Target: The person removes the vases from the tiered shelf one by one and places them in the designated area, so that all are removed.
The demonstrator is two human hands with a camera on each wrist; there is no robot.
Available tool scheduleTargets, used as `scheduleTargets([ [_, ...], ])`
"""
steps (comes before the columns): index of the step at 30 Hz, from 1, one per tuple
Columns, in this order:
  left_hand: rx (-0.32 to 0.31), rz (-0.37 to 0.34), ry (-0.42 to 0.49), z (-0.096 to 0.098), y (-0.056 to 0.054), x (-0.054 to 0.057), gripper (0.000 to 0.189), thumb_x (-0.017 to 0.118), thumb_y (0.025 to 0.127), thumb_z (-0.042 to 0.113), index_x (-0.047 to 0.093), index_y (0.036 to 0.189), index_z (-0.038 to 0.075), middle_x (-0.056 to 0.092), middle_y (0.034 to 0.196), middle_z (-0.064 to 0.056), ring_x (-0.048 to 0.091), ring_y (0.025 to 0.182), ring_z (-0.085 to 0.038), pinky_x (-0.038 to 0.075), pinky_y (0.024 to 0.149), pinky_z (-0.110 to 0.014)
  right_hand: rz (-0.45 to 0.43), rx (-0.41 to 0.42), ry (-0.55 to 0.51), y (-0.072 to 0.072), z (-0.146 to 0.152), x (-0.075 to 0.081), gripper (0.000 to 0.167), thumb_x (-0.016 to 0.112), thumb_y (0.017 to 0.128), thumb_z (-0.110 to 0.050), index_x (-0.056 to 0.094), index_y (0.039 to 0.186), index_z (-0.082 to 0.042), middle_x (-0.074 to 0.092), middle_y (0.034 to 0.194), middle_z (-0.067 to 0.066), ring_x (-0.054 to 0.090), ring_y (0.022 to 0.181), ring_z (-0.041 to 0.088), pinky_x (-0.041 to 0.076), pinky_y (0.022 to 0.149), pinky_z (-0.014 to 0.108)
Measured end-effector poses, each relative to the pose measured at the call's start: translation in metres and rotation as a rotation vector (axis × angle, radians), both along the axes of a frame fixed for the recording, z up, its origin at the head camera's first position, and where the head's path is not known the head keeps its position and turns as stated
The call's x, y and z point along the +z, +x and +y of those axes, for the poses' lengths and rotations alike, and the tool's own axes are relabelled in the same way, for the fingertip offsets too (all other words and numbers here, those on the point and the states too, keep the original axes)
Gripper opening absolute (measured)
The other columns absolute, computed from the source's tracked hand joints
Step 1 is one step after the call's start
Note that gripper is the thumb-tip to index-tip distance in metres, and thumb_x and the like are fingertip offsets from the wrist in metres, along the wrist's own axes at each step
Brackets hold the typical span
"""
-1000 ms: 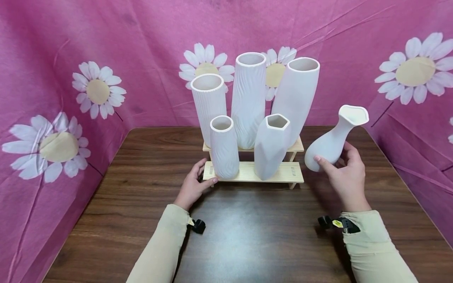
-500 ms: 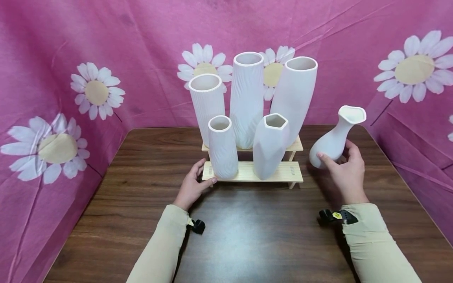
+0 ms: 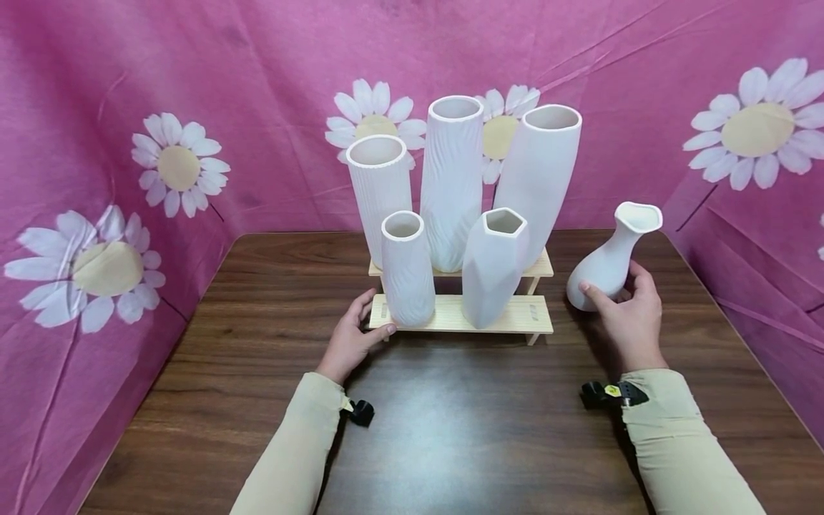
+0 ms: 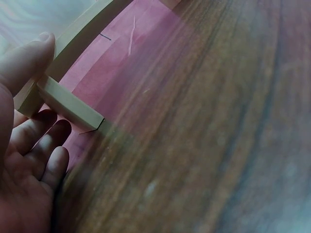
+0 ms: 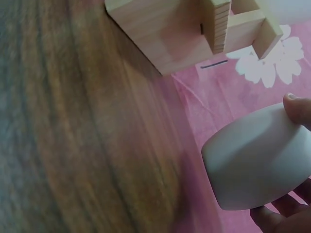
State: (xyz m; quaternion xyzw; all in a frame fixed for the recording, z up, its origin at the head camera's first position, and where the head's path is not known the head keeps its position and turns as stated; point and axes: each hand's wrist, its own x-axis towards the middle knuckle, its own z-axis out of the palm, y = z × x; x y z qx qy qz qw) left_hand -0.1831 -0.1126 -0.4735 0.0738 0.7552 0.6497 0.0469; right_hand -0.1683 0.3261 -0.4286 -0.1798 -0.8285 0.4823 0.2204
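The fingers (image 5: 266,219) of the right hand (image 3: 634,325) are wrapped around the rounded body of a slim-necked white vase (image 3: 600,275), with the thumb pressed to the near side. The vase is held to the right of the two-tier wooden stand (image 3: 447,312), apart from it, tilted with its flared mouth to the right. In the right wrist view its base appears to be held off the counter (image 3: 418,436). The left end of the lower tier is pinched by the left hand (image 3: 347,340), thumb on top and the other fingers curled behind and below.

Five white vases are positioned on the stand. On the lower tier, a short wavy-textured vase (image 3: 409,279) is placed at left and a faceted vase (image 3: 492,275) right of middle. On the upper tier, a ribbed vase (image 3: 381,204), a tall wave-grooved vase (image 3: 453,179) and a smooth leaning vase (image 3: 541,179) are arranged left to right.

Progress is assessed as follows: five vases are seated and one is off the stand. Whether units are being loaded or removed cannot be determined.
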Motion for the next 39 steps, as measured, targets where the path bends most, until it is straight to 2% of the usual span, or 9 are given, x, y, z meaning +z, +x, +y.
scheduleTargets([
  [7, -0.001, 0.002, -0.004, 0.000, 0.000, -0.001, 0.084, 0.082, 0.083, 0.005, 0.036, 0.153, 0.005, 0.055, 0.145, -0.014, 0.056, 0.125, -0.025, 0.045, 0.100, -0.026, -0.022, 0.002, 0.018, -0.002, 0.003, -0.006, 0.078, 0.077, 0.088, -0.022, 0.037, 0.153, -0.006, 0.046, 0.149, 0.016, 0.044, 0.134, 0.026, 0.039, 0.113, 0.040],
  [12, -0.005, 0.011, -0.005, 0.000, 0.000, -0.002, 0.082, 0.081, 0.084, 0.005, 0.036, 0.153, 0.004, 0.055, 0.144, -0.015, 0.057, 0.122, -0.026, 0.047, 0.096, -0.023, -0.057, -0.008, 0.020, -0.001, 0.005, -0.010, 0.079, 0.076, 0.089, -0.025, 0.035, 0.154, -0.007, 0.045, 0.151, 0.017, 0.044, 0.135, 0.029, 0.038, 0.113, 0.043],
  [18, -0.016, 0.017, 0.001, 0.000, 0.000, -0.002, 0.082, 0.080, 0.084, 0.003, 0.035, 0.152, 0.003, 0.056, 0.144, -0.015, 0.061, 0.116, -0.028, 0.050, 0.089, -0.021, -0.060, -0.019, -0.010, -0.001, 0.009, -0.012, 0.079, 0.075, 0.090, -0.025, 0.033, 0.155, -0.009, 0.043, 0.153, 0.015, 0.043, 0.136, 0.028, 0.037, 0.113, 0.041],
  [28, -0.005, 0.018, -0.010, 0.001, 0.000, 0.000, 0.081, 0.080, 0.084, 0.003, 0.036, 0.152, 0.003, 0.056, 0.144, -0.015, 0.060, 0.116, -0.026, 0.050, 0.088, -0.019, -0.083, 0.004, 0.001, -0.004, 0.013, -0.015, 0.082, 0.073, 0.092, -0.029, 0.027, 0.158, -0.013, 0.040, 0.155, 0.014, 0.041, 0.138, 0.027, 0.035, 0.114, 0.040],
  [39, -0.002, 0.021, -0.010, 0.001, 0.000, -0.002, 0.082, 0.080, 0.084, 0.003, 0.036, 0.153, 0.004, 0.057, 0.143, -0.016, 0.061, 0.115, -0.027, 0.050, 0.088, -0.021, -0.105, -0.015, -0.013, -0.002, 0.013, -0.015, 0.083, 0.077, 0.089, -0.027, 0.031, 0.156, -0.009, 0.044, 0.153, 0.016, 0.043, 0.137, 0.026, 0.035, 0.114, 0.034],
])
